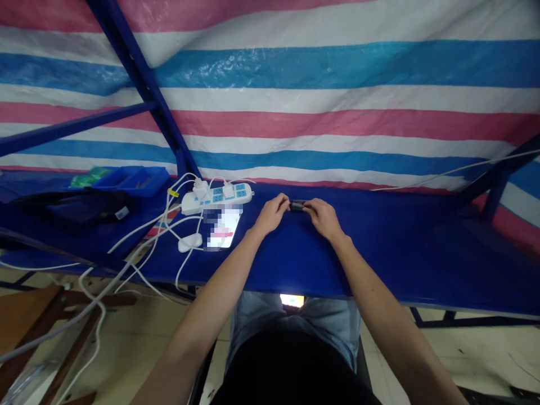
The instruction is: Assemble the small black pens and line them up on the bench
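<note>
Both my hands meet over the blue table (pixel 379 247) near its middle. Between them is a small dark cylindrical part (pixel 297 206), held just above or on the tabletop. My left hand (pixel 274 212) pinches its left end with closed fingers. My right hand (pixel 323 216) grips its right end, fingers also closed. What the part is exactly is too small to tell.
A white power strip (pixel 217 197) with plugs and white cables lies left of my hands, a phone (pixel 223 228) beside it. Further left stand a blue bin (pixel 133 180) and a black bag (pixel 71 205). A striped tarp (pixel 320 90) hangs behind. A lit screen (pixel 292 300) rests on my lap.
</note>
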Available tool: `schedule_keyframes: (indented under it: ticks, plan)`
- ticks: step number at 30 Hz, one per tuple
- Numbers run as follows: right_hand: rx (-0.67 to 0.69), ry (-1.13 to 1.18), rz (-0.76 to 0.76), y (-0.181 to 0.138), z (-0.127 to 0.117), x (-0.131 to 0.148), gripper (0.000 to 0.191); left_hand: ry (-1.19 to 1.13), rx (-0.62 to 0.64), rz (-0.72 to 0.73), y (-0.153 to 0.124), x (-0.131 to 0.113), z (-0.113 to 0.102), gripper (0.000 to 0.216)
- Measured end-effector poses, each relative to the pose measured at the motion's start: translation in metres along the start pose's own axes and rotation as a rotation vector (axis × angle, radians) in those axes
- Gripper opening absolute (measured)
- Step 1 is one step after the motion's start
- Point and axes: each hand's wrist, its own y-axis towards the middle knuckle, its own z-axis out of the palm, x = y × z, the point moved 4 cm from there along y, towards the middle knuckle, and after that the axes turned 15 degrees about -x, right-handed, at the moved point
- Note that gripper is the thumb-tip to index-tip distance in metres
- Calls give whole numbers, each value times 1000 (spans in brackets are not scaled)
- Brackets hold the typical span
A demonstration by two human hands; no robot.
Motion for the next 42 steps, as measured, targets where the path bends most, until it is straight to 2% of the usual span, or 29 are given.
schedule_keyframes:
  ticks: [4,8,10,14,16,18,23,25,28,31,37,39,42]
  plan:
    - [3,-15,-3,1,0,0,17,81,-20,58,1,3,0,33]
    - [-4,-16,-3,1,0,-2,17,118,-28,46,2,6,1,45]
    - [-23,-8,-17,1,0,-3,20,78,-32,36,1,4,0,42]
    - [-51,4,-35,0,0,-4,25,-79,-36,33,0,0,0,20]
    - [-49,3,-33,0,0,-4,25,-68,-52,50,1,1,0,15]
    - [-47,8,-32,0,0,-3,21,-12,-62,72,2,2,0,17]
    - [-59,33,-32,1,1,-4,15,40,-64,125,3,3,2,41]
    - [-62,33,-29,0,0,-5,17,15,-67,111,3,3,1,38]
    - [-71,33,-18,0,0,-6,20,-41,-69,85,1,2,1,21]
    - [-76,40,-16,0,0,-7,19,-24,-65,110,2,2,1,16]
    - [-88,61,-15,1,-1,-6,16,44,-48,137,3,1,1,42]
    - [-85,55,-12,1,0,-6,20,12,-58,110,2,1,1,37]
    - [-86,49,-10,1,-1,-6,24,-68,-69,63,1,2,0,16]
